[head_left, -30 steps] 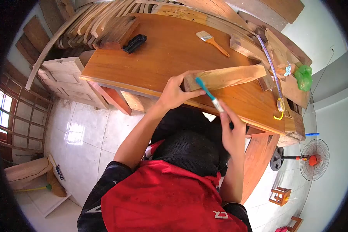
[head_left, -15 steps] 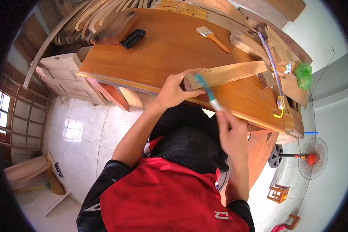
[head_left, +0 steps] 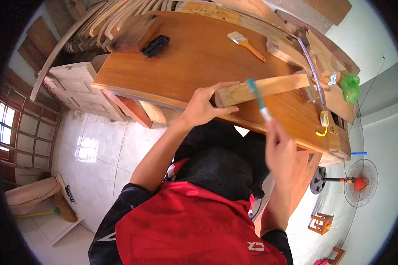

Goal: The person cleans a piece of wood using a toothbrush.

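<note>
My left hand point(head_left: 206, 106) grips the near-left end of a pale wooden block point(head_left: 278, 90), thumb on the lower side and fingers along the upper side. The block lies at a slant over the front part of the brown wooden table point(head_left: 185, 57). My right hand point(head_left: 280, 150) is closed round a slim teal brush point(head_left: 258, 95) with a pale, metal-looking band near my fingers. Its teal end rests on or just over the block's upper face and is blurred by motion. The brush's far tip lies a little right of my left fingertips.
A flat paintbrush point(head_left: 246, 45) with an orange handle and a black object point(head_left: 155, 46) lie farther back on the table. Along the right edge are wood offcuts point(head_left: 285, 52), a measuring tape point(head_left: 313, 73) and a green plastic bag point(head_left: 350, 88). A fan point(head_left: 361, 183) stands at right.
The teal brush and my right hand have moved rightward along the block, away from my left hand. My left hand keeps its grip on the block's end. The view has shifted slightly.
</note>
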Demonstrator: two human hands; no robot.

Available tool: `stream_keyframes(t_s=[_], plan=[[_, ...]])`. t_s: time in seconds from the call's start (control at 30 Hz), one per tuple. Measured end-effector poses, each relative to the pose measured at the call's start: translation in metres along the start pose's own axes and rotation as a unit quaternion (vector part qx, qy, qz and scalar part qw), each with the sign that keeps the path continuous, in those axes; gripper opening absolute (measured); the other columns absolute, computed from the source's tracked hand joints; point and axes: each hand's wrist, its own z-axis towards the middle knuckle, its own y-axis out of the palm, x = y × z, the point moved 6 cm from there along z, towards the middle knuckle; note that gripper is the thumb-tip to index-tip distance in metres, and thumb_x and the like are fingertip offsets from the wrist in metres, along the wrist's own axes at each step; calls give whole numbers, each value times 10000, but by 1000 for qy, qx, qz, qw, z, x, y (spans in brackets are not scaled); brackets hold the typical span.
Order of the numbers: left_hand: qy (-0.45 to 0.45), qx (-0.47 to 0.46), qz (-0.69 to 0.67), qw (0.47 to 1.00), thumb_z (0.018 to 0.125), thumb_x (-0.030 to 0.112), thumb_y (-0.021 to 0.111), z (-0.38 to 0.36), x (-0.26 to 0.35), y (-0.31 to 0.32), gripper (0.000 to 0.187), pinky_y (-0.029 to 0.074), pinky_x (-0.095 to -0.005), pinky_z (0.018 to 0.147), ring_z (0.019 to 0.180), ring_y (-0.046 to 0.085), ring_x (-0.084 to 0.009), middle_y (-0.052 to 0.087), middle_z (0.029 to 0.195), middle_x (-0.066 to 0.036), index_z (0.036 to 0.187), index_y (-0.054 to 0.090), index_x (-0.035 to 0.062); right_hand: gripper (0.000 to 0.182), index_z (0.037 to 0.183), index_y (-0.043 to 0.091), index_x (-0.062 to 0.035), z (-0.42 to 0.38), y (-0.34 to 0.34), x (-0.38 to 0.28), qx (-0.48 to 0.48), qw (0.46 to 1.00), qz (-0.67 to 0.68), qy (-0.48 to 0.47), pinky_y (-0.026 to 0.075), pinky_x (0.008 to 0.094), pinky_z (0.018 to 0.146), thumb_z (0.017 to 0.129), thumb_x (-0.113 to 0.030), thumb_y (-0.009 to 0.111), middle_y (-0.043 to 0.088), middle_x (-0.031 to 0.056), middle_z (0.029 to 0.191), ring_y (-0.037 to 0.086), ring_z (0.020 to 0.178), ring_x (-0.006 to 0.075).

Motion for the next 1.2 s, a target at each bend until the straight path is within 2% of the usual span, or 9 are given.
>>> stream_keyframes(t_s=[0.07,0.2,0.33,0.43,0.53,0.63,0.87,1.03,1.2], plan=[[14,8,7,1000,833,247,934,-1,0,0,692,558,-377,1042,1157,758,-236,773,1298,-161,1440,662,53,296,1226,762,-54,-15,13,-26,-26,990,85,-105,510,464,574,1081,-299,679,620,249,671,679,609,435],[-1,0,23,1000,827,178,930,0,3,-3,687,525,-360,1077,1189,714,-196,755,1345,-147,1436,651,25,242,1209,766,-73,-2,3,-23,-6,998,44,-41,504,469,568,1066,-257,700,635,229,679,678,619,436],[27,-6,2,1000,823,131,923,1,2,-2,679,513,-354,1093,1210,695,-177,742,1379,-141,1428,644,-1,220,1163,765,-34,-16,10,-44,-55,990,64,-116,497,446,551,1074,-219,687,646,215,679,675,600,416],[8,-18,4,1000,824,118,916,-2,7,0,678,512,-351,1097,1226,695,-179,737,1390,-143,1428,640,-18,213,1186,763,-69,-2,1,-35,-20,995,41,-84,497,460,553,1072,-233,686,650,209,673,689,610,409],[-37,-19,35,999,820,119,918,-3,-7,0,688,518,-356,1097,1232,702,-184,738,1396,-135,1438,644,-8,234,1192,765,-69,3,2,-36,-6,994,24,-106,508,465,550,1072,-255,689,647,198,654,690,598,399],[19,-12,-25,999,810,149,932,-1,1,2,708,532,-362,1085,1223,718,-198,749,1371,-145,1447,653,17,226,1143,783,-47,-7,5,-49,-17,990,52,-133,525,453,565,1070,-241,694,679,202,688,701,623,404],[0,-15,68,998,808,174,937,-7,16,2,715,526,-374,1104,1261,712,-232,735,1391,-167,1448,656,21,248,1169,783,-45,-10,-9,-26,18,998,-15,-59,510,463,554,1056,-252,707,674,229,710,682,626,432],[14,-18,3,1000,839,129,903,-6,19,4,653,517,-359,1109,1277,706,-232,730,1399,-175,1432,662,-1,222,1201,797,-130,-30,13,-21,-59,986,64,-142,522,441,580,1021,-253,752,685,190,714,701,612,371],[60,-17,50,997,817,164,922,-10,21,7,655,548,-377,1076,1249,724,-277,743,1362,-179,1409,684,18,203,1154,781,-34,-17,-4,-15,-95,985,130,-67,475,362,551,1025,-189,754,656,199,707,656,568,310]])
